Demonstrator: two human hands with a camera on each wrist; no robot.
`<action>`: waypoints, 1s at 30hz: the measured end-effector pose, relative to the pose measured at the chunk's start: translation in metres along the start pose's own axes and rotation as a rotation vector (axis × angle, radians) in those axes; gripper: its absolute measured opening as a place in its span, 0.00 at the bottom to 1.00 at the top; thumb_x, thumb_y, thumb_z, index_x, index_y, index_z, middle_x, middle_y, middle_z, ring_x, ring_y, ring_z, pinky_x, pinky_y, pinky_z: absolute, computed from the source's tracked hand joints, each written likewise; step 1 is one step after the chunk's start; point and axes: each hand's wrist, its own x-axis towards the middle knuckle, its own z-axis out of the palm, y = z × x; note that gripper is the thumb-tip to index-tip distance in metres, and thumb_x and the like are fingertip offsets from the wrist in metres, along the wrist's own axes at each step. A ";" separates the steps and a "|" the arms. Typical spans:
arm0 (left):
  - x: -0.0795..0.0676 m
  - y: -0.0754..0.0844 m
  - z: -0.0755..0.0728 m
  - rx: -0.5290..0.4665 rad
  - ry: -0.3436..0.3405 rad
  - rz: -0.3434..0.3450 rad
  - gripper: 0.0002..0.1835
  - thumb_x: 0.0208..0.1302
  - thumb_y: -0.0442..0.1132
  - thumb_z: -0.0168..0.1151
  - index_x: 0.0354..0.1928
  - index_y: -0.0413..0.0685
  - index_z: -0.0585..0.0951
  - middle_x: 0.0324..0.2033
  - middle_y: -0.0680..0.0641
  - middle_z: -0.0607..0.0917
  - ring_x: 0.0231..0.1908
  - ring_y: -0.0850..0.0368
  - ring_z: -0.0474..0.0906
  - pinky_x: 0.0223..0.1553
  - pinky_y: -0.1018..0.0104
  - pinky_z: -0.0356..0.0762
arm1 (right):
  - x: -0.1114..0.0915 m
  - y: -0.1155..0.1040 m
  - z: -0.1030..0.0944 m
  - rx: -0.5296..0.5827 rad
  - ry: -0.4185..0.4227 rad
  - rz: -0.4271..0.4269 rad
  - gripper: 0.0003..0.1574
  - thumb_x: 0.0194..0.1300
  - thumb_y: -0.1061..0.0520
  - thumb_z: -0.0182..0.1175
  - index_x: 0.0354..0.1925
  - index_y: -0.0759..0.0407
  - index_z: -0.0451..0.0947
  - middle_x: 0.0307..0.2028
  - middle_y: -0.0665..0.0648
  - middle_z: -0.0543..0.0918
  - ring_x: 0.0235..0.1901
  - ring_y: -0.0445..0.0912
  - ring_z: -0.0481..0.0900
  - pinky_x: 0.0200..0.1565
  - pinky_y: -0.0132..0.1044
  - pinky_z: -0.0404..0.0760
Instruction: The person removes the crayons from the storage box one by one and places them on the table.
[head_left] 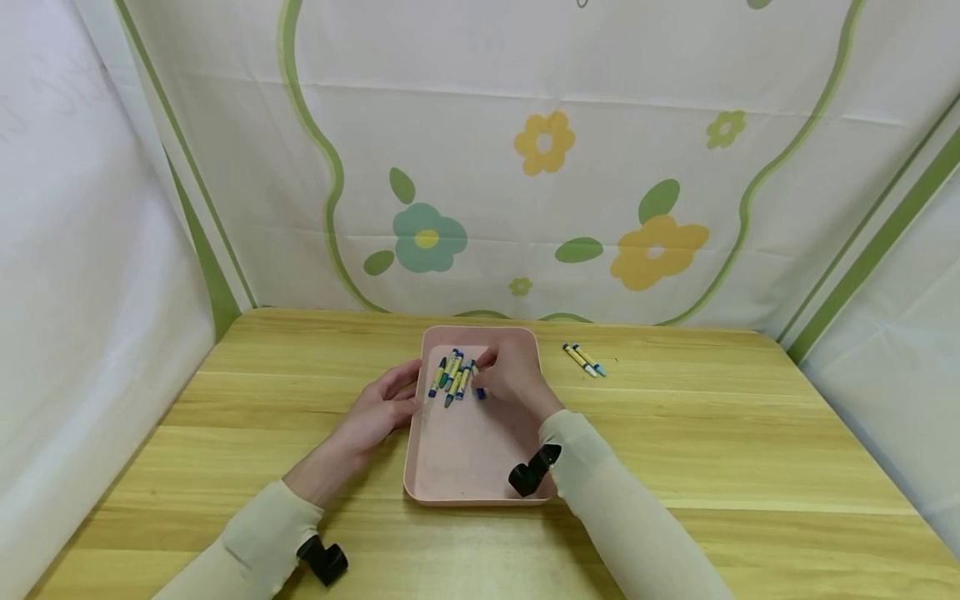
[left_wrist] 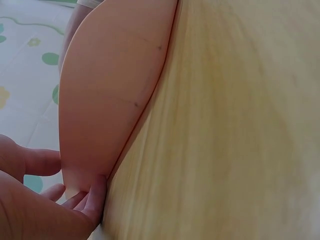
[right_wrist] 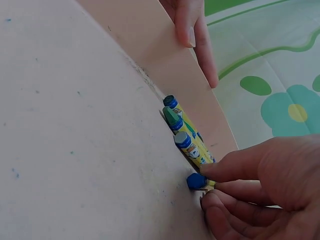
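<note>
A pink tray [head_left: 472, 467] lies on the table, with several crayons [head_left: 452, 375] in a loose row near its far left corner. Their wrappers are yellow with blue ends; a green tip [right_wrist: 171, 116] shows in the right wrist view. My right hand [head_left: 513, 379] is inside the tray at the right end of this row. Its thumb and fingers pinch a dark-blue-ended crayon [right_wrist: 196, 181], partly hidden by the fingers. My left hand [head_left: 382, 404] holds the tray's left side, thumb at the rim and fingers [left_wrist: 95, 200] against the outer wall.
Two more crayons [head_left: 583, 360] lie side by side on the wooden table [head_left: 712, 433], right of the tray. A white curtain [head_left: 465, 150] with printed flowers hangs behind the table, and white cloth flanks both sides.
</note>
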 end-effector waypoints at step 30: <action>-0.001 0.001 0.002 0.010 0.024 -0.003 0.36 0.78 0.29 0.52 0.84 0.45 0.56 0.82 0.37 0.61 0.82 0.40 0.58 0.78 0.44 0.66 | -0.004 0.001 -0.006 0.199 0.051 0.052 0.07 0.62 0.65 0.73 0.40 0.58 0.92 0.39 0.55 0.90 0.29 0.48 0.84 0.26 0.33 0.77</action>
